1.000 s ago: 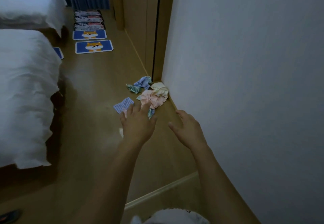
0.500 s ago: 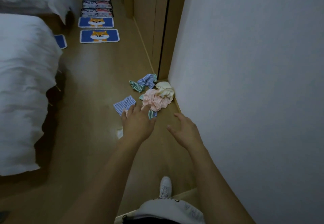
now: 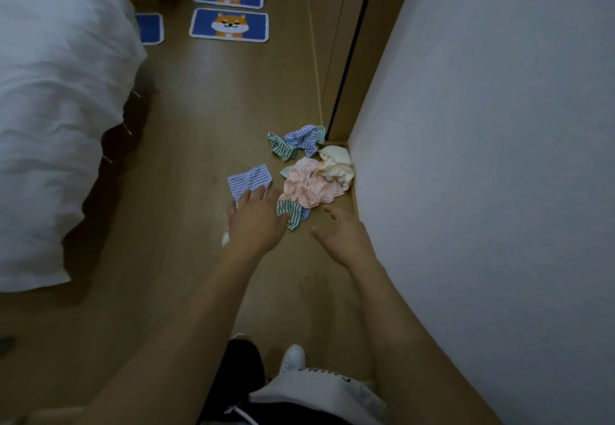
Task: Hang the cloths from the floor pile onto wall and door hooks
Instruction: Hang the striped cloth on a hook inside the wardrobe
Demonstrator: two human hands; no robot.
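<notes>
Several small cloths lie in a pile on the wooden floor at the foot of the white wall. A pink striped cloth (image 3: pixel 307 186) is in the middle, with a cream cloth (image 3: pixel 337 165) against the wall. A blue and green striped cloth (image 3: pixel 298 141) lies farther off, a blue striped cloth (image 3: pixel 249 180) lies apart to the left, and a green striped one (image 3: pixel 291 213) is nearest. My left hand (image 3: pixel 256 221) reaches out, fingers spread, its fingertips over the blue striped cloth. My right hand (image 3: pixel 342 238) hovers open just short of the pile. No hooks are in view.
A bed with a white duvet (image 3: pixel 56 101) fills the left side. Blue dog-print mats (image 3: pixel 229 25) lie on the floor farther ahead. A wooden door frame (image 3: pixel 346 58) meets the white wall (image 3: pixel 482 158) on the right. My legs and a white shoe (image 3: pixel 293 356) show below.
I have stepped closer to the pile and the view has tilted down. Both hands have stretched toward the cloths and stay empty.
</notes>
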